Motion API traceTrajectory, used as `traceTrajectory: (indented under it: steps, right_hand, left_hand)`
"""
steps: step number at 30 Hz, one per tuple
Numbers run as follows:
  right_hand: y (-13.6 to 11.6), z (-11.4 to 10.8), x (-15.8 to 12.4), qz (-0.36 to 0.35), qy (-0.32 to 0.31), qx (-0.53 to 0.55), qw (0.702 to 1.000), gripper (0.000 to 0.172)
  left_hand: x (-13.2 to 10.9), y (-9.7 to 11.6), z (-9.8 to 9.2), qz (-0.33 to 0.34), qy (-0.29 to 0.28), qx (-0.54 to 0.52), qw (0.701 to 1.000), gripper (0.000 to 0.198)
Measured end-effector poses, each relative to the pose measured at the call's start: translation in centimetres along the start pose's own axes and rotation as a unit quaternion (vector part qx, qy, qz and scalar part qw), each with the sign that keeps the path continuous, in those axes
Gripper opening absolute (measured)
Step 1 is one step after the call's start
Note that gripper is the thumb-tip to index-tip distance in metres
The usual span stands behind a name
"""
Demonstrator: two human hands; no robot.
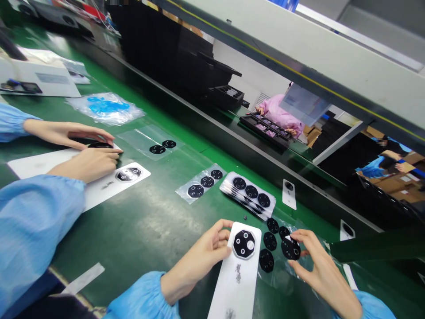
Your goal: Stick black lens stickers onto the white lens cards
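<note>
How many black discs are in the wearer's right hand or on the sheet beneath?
5 visible: the pinched disc, another disc behind, three discs to the left; more may be hidden.

Panel (236, 279) left of discs (270, 241); sheet stack (258, 188) behind panel, on bench (149, 248).

Cropped, Covered and Blurred

The view's bottom edge crops the near white panel (232, 290) and the wearer's 2 sleeves (144, 296); the panel's lettering (238, 273) is too blurred to read. A co-worker's fingers (109, 152) partly cover a black piece (99, 145). A dark speck (245, 217) on the counter (149, 239) is too small to identify.
</note>
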State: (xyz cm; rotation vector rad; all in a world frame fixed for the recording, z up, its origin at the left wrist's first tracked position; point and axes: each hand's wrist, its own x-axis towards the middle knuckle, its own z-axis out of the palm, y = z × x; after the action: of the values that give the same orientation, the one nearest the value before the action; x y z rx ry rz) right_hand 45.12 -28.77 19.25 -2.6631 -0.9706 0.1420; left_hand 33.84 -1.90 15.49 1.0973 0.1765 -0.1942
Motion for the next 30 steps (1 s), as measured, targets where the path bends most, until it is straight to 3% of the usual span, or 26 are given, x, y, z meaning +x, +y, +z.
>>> traceTrajectory:
  steps: [5, 12, 30]
  right_hand:
    - [-4.0, -1.2, 0.4, -0.054, 0.006, 0.001, 0.999, 0.038]
    - [-8.5, 0.4, 1.5, -0.111, -0.04, 0.062, 0.991, 0.039]
    - [-9.0, 1.0, 2.1, -0.114, -0.073, 0.041, 0.99, 0.042]
  left_hand:
    - [0.0, 0.0, 0.8, 0.004, -0.003, -0.005, 1.0, 0.033]
    - [0.5, -1.3, 1.5, 0.035, -0.015, 0.002, 0.999, 0.035]
    - [0.6, -1.6, 1.7, 0.041, -0.02, 0.001, 0.999, 0.037]
